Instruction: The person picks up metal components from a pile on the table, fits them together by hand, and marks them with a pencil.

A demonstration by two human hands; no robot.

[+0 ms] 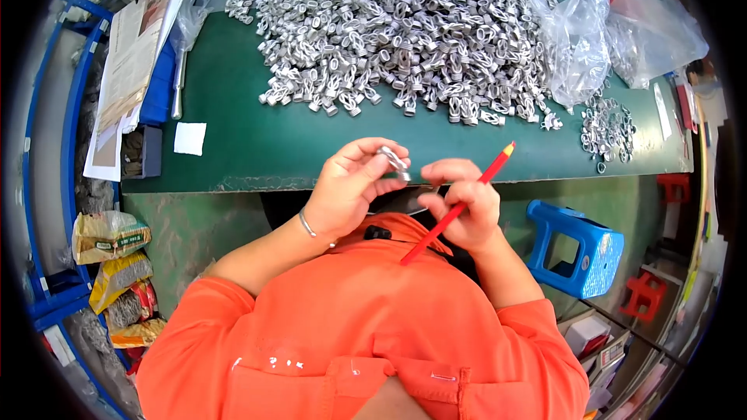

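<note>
Between the thumb and fingers of my left hand (350, 187) is a small silvery metal part (394, 161) with looped openings, held just over the table's near edge. My right hand (467, 206) is closed around a red pencil (443, 231), whose yellowish tip points up and away to the right. The right fingertips are close to the metal part but apart from it. Beyond both hands, a large heap of similar metal parts (405, 39) covers the far middle of the green table (233, 140).
Small rings (607, 131) lie in a pile at the right, below clear plastic bags (576, 39). A white paper square (190, 138) and papers (128, 62) over a blue bin are at left. A blue stool (576, 253) stands right; bags (117, 272) sit on the left shelf.
</note>
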